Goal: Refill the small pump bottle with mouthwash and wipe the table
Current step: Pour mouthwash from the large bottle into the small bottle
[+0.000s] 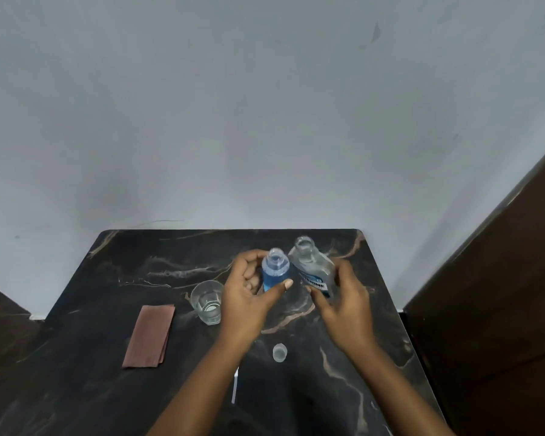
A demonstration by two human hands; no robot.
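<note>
Progress of the refill, seen from the head camera. At centre frame the left hand (249,287) wraps its fingers and thumb around the small pump bottle (276,269), which stands open-necked on the dark marbled table (107,388) and shows blue liquid through most of its body. Just to its right, the mouthwash bottle (313,269) appears nearly drained and is also uncapped; the right hand (343,297) has its fingers curved against its labelled side, in what looks like a light hold (whether the bottle is lifted or resting on the table cannot be told).

A clear cap (279,353) lies on the table below the two bottles, between the forearms. A thin white piece (235,385), possibly the pump's tube, lies at lower centre; the rest of the pump is not discernible.

To the left stand a drinking glass (206,305) and, further left, a folded brown cloth (150,335), lying flat and untouched.

Judgement: pouring seems largely done. Left to do are refitting the pump, capping the mouthwash bottle, and wiping the table with the cloth.
</note>
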